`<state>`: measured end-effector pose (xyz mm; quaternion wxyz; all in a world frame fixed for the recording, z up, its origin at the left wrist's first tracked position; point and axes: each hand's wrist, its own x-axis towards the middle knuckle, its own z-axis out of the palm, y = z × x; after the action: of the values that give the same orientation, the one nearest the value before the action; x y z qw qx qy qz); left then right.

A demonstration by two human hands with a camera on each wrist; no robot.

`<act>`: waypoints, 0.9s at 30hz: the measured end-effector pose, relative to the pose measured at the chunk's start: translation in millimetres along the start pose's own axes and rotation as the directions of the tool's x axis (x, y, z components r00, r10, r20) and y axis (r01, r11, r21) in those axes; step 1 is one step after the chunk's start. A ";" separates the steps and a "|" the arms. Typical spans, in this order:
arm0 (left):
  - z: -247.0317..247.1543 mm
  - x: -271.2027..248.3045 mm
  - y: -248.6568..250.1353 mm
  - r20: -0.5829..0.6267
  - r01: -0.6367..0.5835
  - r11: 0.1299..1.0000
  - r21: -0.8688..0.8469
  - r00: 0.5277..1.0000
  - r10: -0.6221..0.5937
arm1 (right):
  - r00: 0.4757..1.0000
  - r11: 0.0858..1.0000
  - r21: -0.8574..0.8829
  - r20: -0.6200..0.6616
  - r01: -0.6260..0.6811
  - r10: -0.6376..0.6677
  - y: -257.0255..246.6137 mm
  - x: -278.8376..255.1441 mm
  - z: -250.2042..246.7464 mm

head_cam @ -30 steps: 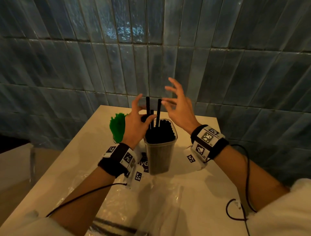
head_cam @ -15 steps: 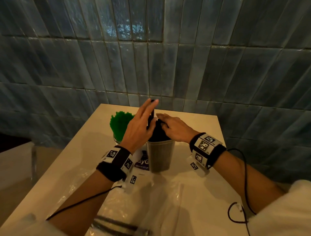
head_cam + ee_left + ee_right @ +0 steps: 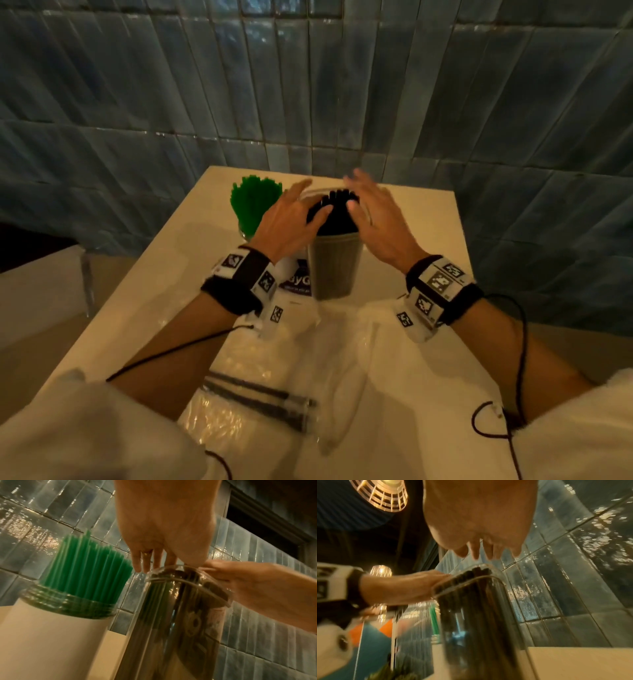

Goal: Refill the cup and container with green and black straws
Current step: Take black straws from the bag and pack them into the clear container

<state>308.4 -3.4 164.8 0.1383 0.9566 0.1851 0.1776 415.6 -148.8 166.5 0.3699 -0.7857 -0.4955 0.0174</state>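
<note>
A clear cup (image 3: 334, 270) packed with black straws (image 3: 337, 212) stands mid-table. My left hand (image 3: 291, 216) hovers flat over its left rim, thumb touching the straw tops. My right hand (image 3: 373, 212) is spread over the right rim, thumb on the straws, fingers straight. Neither hand grips anything. Left of the cup, a white-labelled container (image 3: 51, 635) holds a bunch of green straws (image 3: 255, 202). In the left wrist view the fingers (image 3: 145, 561) hang just above the cup's rim (image 3: 180, 580). The right wrist view shows the cup (image 3: 479, 622) below the open right hand (image 3: 479, 547).
A crinkled plastic bag (image 3: 274, 394) with a few black straws (image 3: 260, 401) lies at the near table edge. A small printed card (image 3: 296, 284) sits behind the left wrist. Blue tiled walls (image 3: 308, 85) close off the back and right of the cream table (image 3: 428, 222).
The tall black straws that stuck up a second ago are now down level with the others. Both hands dropped onto the cup's top, then spread flat on either side.
</note>
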 end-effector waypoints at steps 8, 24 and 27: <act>-0.9 -112.3 2.0 -0.134 -0.204 0.952 -0.227 0.975 0.177 | 0.913 0.875 0.321 -0.068 -0.362 0.403 21.6 -157.6 40.8; 79.9 -241.1 -53.9 0.647 0.116 0.993 0.009 0.757 -0.095 | 0.738 0.977 0.008 0.657 -0.212 0.155 -11.5 -180.0 127.1; 79.4 -243.0 -45.0 0.603 0.136 0.991 0.001 0.791 -0.110 | 0.657 0.941 0.060 0.730 -0.333 0.187 -18.0 -174.4 128.3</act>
<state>114.7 -77.0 8.5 0.2212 0.9463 0.1896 -0.1403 262.6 -210.3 25.0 0.2142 -0.7408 -0.4778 0.4208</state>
